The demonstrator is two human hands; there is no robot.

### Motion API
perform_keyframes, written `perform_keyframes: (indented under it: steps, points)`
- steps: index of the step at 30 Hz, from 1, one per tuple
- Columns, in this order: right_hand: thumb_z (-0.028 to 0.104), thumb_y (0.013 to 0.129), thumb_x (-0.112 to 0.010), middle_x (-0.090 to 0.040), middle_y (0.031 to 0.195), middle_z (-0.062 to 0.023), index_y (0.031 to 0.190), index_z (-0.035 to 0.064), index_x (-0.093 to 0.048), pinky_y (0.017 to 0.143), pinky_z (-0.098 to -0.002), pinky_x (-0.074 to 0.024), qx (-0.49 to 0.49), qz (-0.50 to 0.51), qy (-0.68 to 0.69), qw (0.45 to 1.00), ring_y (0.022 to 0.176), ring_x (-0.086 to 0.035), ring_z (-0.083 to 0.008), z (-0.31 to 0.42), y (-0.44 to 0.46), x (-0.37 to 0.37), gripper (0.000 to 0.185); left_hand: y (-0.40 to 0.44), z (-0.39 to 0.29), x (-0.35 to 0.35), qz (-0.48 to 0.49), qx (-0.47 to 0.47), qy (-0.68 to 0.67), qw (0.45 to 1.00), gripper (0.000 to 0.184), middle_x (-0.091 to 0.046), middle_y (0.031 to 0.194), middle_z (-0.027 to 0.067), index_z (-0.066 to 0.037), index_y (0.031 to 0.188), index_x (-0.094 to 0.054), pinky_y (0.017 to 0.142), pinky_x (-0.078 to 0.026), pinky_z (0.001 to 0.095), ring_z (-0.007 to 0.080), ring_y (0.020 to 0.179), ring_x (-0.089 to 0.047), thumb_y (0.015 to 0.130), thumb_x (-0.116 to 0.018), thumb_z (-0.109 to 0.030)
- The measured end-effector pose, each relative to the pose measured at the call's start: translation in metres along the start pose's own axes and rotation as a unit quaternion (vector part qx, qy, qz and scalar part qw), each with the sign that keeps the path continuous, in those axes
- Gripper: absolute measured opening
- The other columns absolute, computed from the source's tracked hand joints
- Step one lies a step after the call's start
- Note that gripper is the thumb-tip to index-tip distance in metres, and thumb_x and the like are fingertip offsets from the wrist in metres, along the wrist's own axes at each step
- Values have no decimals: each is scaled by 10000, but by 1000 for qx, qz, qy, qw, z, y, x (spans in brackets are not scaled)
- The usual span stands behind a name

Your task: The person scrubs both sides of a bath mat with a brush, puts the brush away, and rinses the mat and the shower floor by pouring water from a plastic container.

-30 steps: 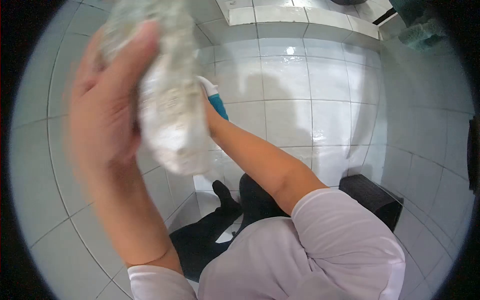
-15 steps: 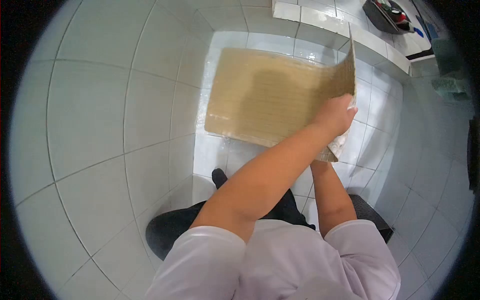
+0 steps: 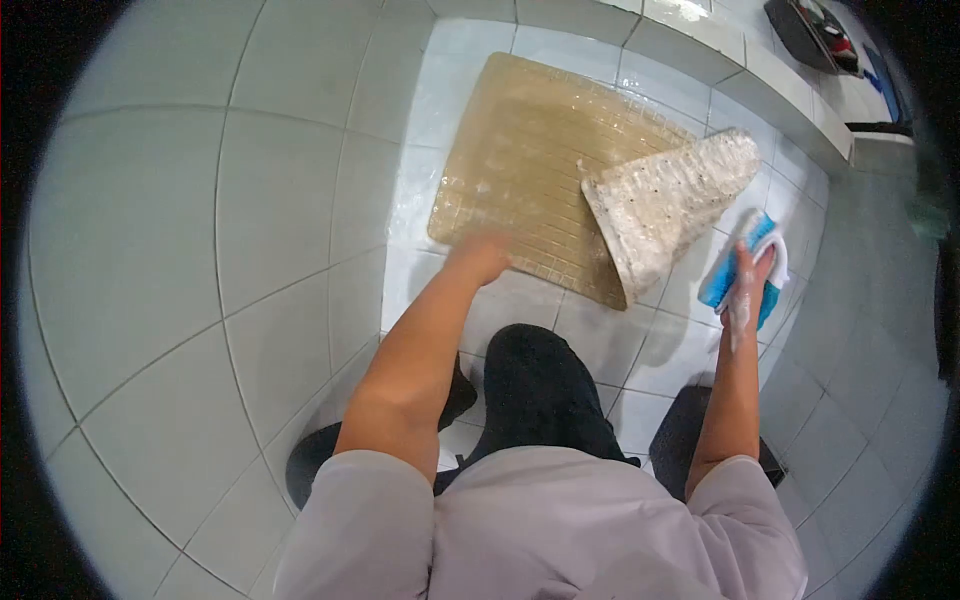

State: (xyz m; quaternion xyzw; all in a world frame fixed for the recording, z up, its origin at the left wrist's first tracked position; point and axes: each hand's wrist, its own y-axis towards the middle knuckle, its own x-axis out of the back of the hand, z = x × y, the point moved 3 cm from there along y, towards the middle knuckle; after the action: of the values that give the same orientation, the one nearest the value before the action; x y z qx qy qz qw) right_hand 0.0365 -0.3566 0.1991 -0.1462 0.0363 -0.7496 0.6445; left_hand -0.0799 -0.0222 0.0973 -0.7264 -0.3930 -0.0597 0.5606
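A wet tan bath mat [image 3: 520, 150] lies on the white tiled floor. Its right end is folded over, so a pale, bumpy, speckled underside [image 3: 670, 200] faces up. My left hand [image 3: 482, 258] is over the near edge of the mat, its fingers smeared by motion; whether it touches the mat I cannot tell. Off to the right of the fold, my right hand [image 3: 748, 280] grips a scrub brush [image 3: 722, 275] with blue bristles and a white handle. White suds cling to that hand and wrist.
A low tiled ledge [image 3: 690, 50] runs along the far side, with a dark basket of items [image 3: 810, 35] beyond it. Tiled walls [image 3: 280, 200] rise at left and right. A black box-like object [image 3: 685, 430] stands near my right forearm.
My left hand has let go of the mat's raised right end and moved left. That end now lies folded over. My right hand, hidden behind the mat before, shows at the right with the brush.
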Motion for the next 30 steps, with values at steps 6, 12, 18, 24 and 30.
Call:
perform_keyframes:
  steps: [6, 12, 18, 24, 30]
  points:
    - [301, 774, -556, -438, 1093, -68, 1209, 7, -309, 818, -294, -360, -163, 254, -42, 952, 961, -437, -168, -102, -62, -135, 581, -9, 27, -7, -40, 69, 130, 988, 602, -167, 1370, 49, -175, 1274, -280, 953, -192, 541, 290, 1252, -161, 749, -556, -280]
    - [289, 688, -654, -399, 1180, -165, 1201, -27, -283, 907, -322, -314, -253, 271, -144, 918, 1071, -405, -246, -160, -81, -160, 708, 1, 37, -5, -78, 25, 202, 976, 627, -168, 1369, 53, -163, 1280, -274, 952, -165, 558, 303, 1250, -157, 738, -564, -288]
    - [243, 774, -558, -303, 1220, -130, 1266, 16, -152, 933, -329, -264, -66, -40, -4, 997, 1095, -330, -228, -103, -22, -39, 677, 31, 54, 0, -145, 17, 192, 970, 728, -134, 1379, 53, -256, 1288, -260, 952, -179, 537, 332, 1248, -138, 670, -636, -329]
    - [339, 698, -605, -275, 1249, -173, 1270, 22, -160, 937, -390, -260, 148, 91, -409, 896, 1105, -339, -289, -124, -28, -68, 791, 32, 44, -24, -176, 57, 102, 977, 871, -44, 1388, 113, -338, 1294, -210, 917, -191, 560, 460, 1212, -98, 579, -708, -355]
    - [377, 550, -685, -371, 1185, -116, 1248, 159, -288, 846, -428, -342, 120, 88, -686, 713, 1042, -410, -303, -128, -5, -143, 831, 35, 45, -24, -121, 85, 124, 981, 854, 26, 1389, 102, -370, 1297, -159, 900, -194, 598, 493, 1204, -41, 615, -673, -393]
